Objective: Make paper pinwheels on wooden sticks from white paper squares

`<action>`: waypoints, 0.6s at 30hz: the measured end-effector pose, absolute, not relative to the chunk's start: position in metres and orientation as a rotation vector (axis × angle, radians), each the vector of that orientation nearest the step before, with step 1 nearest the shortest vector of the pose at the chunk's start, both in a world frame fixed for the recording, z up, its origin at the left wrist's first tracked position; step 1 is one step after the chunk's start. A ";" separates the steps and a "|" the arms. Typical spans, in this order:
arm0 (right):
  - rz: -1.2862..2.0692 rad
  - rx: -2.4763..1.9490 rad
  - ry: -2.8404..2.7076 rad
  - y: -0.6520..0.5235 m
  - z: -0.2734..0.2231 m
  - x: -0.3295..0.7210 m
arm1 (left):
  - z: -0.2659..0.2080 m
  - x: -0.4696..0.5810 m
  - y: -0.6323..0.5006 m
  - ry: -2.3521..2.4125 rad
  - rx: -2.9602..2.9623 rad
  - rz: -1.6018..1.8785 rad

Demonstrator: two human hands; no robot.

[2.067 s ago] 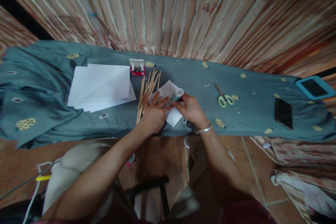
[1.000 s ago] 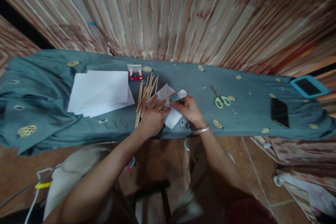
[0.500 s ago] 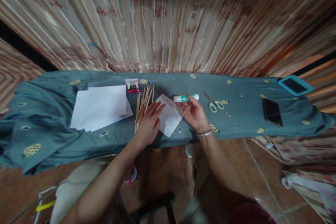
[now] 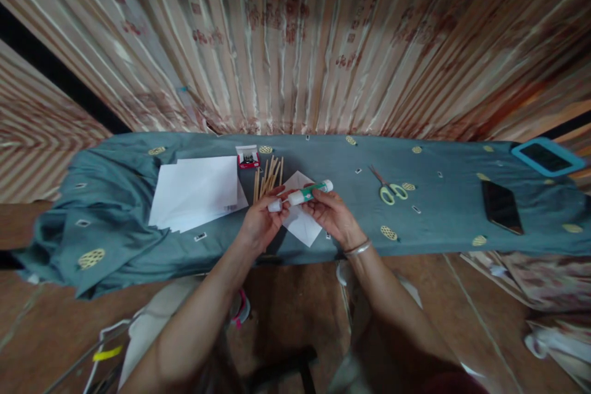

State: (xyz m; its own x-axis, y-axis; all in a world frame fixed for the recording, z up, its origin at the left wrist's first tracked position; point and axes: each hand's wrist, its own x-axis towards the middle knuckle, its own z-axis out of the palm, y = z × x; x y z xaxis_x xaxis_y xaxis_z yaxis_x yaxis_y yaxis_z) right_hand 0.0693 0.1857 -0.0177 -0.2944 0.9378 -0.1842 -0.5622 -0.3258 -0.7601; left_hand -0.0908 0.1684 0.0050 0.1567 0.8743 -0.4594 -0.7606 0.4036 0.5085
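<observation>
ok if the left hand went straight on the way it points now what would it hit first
Probably the glue stick in the right hand: the left hand, holding a white cap, points across at it. Depth there is hard to judge.

Phone point(image 4: 502, 207) lying dark on the cloth point(image 4: 443, 221), blue-rimmed tablet point(image 4: 547, 157) just beyond it, over at the right; curtain point(image 4: 295, 74) hanging pleated behind, and a black bar point(image 4: 60, 74) slanting down at the left!
</observation>
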 end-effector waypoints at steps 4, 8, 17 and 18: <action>1.822 -0.742 -0.608 0.185 -0.017 0.064 | 0.002 -0.095 0.168 0.783 0.169 1.222; 1.807 -0.768 -0.616 0.184 -0.018 0.061 | -0.003 -0.100 0.170 0.780 0.187 1.247; 1.797 -0.797 -0.779 0.176 -0.018 0.055 | 0.001 -0.103 0.171 0.811 0.140 1.275; 1.803 -0.804 -0.789 0.176 -0.017 0.054 | 0.002 -0.104 0.170 0.811 0.137 1.274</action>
State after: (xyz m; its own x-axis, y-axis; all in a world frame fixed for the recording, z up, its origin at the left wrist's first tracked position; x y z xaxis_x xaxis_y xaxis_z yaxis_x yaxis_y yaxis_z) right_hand 0.0541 0.1759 -0.0173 -0.3089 0.9349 -0.1747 -0.5063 -0.3171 -0.8019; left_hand -0.1035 0.1705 0.0021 0.0617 0.8847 -0.4621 -0.7931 0.3246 0.5154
